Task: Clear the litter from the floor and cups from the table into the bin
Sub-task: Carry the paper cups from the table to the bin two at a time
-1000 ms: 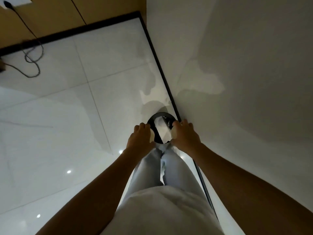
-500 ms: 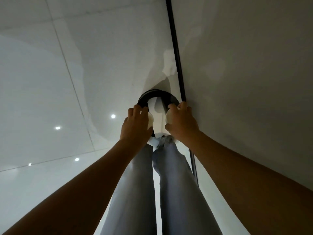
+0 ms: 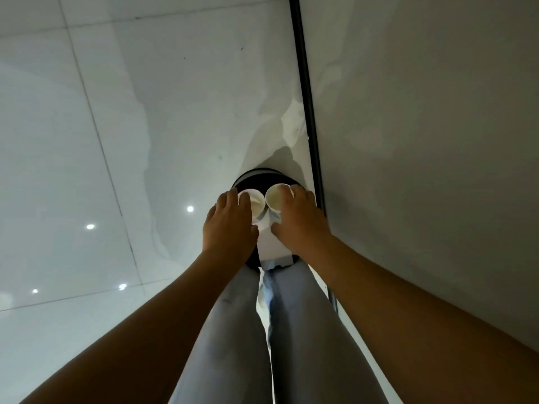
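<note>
I look straight down at a round black bin [image 3: 264,177] with a white swing lid [image 3: 272,246], standing on the floor beside the wall. My left hand [image 3: 229,228] grips a white paper cup [image 3: 253,202] and my right hand [image 3: 300,220] grips a second white paper cup [image 3: 275,198]. Both cups are tipped with their open mouths facing away from me, side by side right over the bin's top. My fingers cover most of each cup's wall.
A glossy white tiled floor [image 3: 102,170] spreads to the left, with ceiling lights reflected in it. A grey wall [image 3: 423,141] with a black skirting strip [image 3: 306,112] runs along the right. My legs in light trousers [image 3: 248,330] stand just in front of the bin.
The view has closed in on the bin as I leaned down. Both hands have lowered over the bin's top and tipped the cups, so their open mouths now show.
</note>
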Motion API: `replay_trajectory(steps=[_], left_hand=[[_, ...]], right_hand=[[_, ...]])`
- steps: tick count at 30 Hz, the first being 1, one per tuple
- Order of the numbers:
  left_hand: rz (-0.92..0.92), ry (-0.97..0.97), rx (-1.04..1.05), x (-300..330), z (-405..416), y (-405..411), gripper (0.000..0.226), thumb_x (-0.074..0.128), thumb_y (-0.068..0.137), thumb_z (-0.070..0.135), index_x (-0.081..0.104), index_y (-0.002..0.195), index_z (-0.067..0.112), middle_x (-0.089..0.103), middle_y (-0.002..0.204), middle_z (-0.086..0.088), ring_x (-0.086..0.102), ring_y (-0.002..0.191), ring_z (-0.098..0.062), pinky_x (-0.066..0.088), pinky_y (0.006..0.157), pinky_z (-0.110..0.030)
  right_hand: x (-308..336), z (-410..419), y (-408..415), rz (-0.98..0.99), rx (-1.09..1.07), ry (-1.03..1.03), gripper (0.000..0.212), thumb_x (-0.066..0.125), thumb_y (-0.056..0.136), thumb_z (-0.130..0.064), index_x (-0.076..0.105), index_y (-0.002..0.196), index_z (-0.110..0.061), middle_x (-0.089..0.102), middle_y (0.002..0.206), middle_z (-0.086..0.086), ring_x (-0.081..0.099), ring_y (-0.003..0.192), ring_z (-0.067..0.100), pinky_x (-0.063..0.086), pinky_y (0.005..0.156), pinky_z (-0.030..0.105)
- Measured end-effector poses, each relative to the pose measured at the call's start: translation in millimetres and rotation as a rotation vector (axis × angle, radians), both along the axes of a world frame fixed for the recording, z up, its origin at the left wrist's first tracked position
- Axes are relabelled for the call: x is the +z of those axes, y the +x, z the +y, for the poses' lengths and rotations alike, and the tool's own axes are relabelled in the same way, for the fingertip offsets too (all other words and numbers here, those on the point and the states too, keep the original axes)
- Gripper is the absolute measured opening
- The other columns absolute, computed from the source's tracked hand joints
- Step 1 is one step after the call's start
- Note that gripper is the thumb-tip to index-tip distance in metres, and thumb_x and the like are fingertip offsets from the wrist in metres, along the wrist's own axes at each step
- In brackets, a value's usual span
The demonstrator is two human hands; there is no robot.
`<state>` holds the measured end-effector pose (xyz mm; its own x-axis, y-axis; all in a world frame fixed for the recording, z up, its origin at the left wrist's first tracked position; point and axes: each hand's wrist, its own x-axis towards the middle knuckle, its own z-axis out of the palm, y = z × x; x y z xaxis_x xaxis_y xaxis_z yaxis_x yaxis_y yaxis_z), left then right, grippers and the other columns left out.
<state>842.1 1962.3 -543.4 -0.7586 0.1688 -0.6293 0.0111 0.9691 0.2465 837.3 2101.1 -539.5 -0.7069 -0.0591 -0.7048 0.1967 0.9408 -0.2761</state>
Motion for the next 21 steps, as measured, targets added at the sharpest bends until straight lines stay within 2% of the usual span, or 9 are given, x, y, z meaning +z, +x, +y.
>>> replay_trajectory(steps=[8, 15, 18, 21], left_hand=[[-0.044, 0.014, 0.02, 115.1, -43.5, 33.8, 0.053, 0.054, 0.094, 0.037, 0.039, 0.14, 0.016, 0.044, 0.143, -0.003, 0.042, 0.131, -0.02, 0.037, 0.105, -0.027], [0.024, -0.054, -0.026, 244.6, -75.1, 48.3, 0.05, 0.047, 0.096, 0.031, 0.034, 0.141, 0.014, 0.04, 0.143, -0.006, 0.037, 0.132, -0.023, 0.032, 0.107, -0.031], [0.075, -0.107, 0.065, 292.0, -87.6, 66.7, 0.047, 0.047, 0.095, 0.03, 0.036, 0.138, 0.013, 0.043, 0.139, -0.006, 0.038, 0.13, -0.023, 0.031, 0.106, -0.031], [0.142, -0.11, 0.254, 337.8, -94.4, 100.3, 0.047, 0.047, 0.096, 0.031, 0.038, 0.138, 0.012, 0.043, 0.14, -0.006, 0.037, 0.131, -0.023, 0.032, 0.106, -0.032]], right_hand=[[116.4, -11.8, 34.3, -0.091, -0.021, 0.027, 0.052, 0.061, 0.091, -0.026, 0.037, 0.136, -0.015, 0.036, 0.141, 0.008, 0.033, 0.134, 0.028, 0.043, 0.099, 0.036], [245.7, -43.9, 45.3, -0.002, 0.078, -0.002, 0.056, 0.056, 0.094, -0.023, 0.033, 0.144, -0.015, 0.036, 0.143, 0.01, 0.038, 0.13, 0.029, 0.042, 0.103, 0.038], [287.3, -61.7, 52.2, 0.046, 0.205, -0.026, 0.055, 0.056, 0.093, -0.026, 0.033, 0.142, -0.016, 0.034, 0.144, 0.01, 0.036, 0.131, 0.031, 0.042, 0.102, 0.042], [324.9, -77.6, 66.5, 0.131, 0.372, -0.04, 0.052, 0.057, 0.092, -0.028, 0.036, 0.138, -0.016, 0.037, 0.142, 0.01, 0.037, 0.129, 0.031, 0.044, 0.099, 0.042]])
